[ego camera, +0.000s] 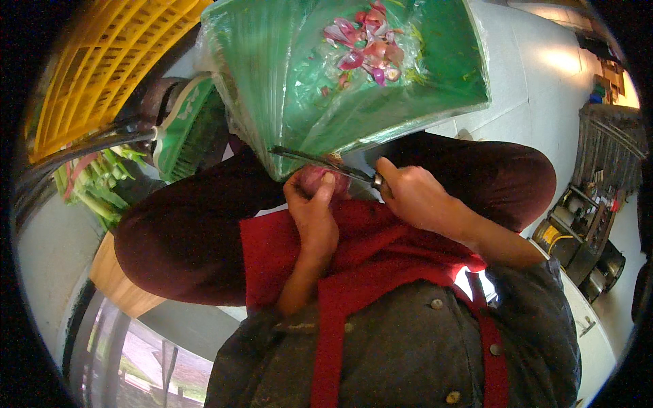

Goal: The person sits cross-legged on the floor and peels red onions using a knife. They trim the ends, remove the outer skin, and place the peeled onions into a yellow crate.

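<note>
My left hand (314,206) grips a red onion (311,179) above my lap, its thumb lying across the purple skin. In my right hand (416,191) is a knife (331,166), held by its handle. The dark blade reaches leftward across the top of the onion; whether it cuts in cannot be told. Just beyond both hands stands a green bin (454,56) lined with a clear plastic bag (260,76). Reddish-purple onion peels (365,48) lie heaped inside it, with a few thin green scraps around them.
A yellow slatted plastic crate (117,66) stands at the upper left. Below it are a green brush head (181,130) and bundled green stalks (97,176). Metal racks (607,148) and pots (609,260) are along the right. Light floor tiles (502,76) show beside the bin.
</note>
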`<control>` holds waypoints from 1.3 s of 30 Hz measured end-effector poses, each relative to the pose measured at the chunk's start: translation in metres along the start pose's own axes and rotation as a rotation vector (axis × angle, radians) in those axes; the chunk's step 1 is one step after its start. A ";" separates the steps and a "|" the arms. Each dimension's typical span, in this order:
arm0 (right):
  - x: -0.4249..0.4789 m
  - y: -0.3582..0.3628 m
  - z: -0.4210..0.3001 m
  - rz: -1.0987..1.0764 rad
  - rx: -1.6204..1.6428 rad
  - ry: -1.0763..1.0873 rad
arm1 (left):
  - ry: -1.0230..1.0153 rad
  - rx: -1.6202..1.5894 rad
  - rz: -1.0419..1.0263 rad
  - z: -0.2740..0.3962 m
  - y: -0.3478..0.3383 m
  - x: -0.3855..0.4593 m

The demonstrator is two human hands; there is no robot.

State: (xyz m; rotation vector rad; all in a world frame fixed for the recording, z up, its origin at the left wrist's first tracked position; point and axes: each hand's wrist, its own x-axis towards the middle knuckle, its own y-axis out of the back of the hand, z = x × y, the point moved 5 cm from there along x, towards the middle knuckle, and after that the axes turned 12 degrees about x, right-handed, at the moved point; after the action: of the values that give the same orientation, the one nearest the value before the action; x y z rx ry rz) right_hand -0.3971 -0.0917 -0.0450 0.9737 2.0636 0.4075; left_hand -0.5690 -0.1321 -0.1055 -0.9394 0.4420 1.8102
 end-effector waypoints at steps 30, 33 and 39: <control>-0.004 0.002 0.001 0.054 -0.010 -0.006 | 0.021 -0.048 -0.045 0.002 -0.002 0.004; 0.015 -0.008 0.007 0.057 -0.008 0.029 | 0.003 -0.036 -0.047 0.009 -0.003 0.001; 0.027 -0.011 0.006 0.046 -0.055 0.014 | 0.027 -0.094 -0.113 0.004 -0.001 0.008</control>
State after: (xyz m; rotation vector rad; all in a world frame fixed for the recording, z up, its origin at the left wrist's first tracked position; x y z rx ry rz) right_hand -0.4084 -0.0789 -0.0692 0.9890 2.0351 0.4944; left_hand -0.5712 -0.1241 -0.1091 -1.0335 0.3165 1.7291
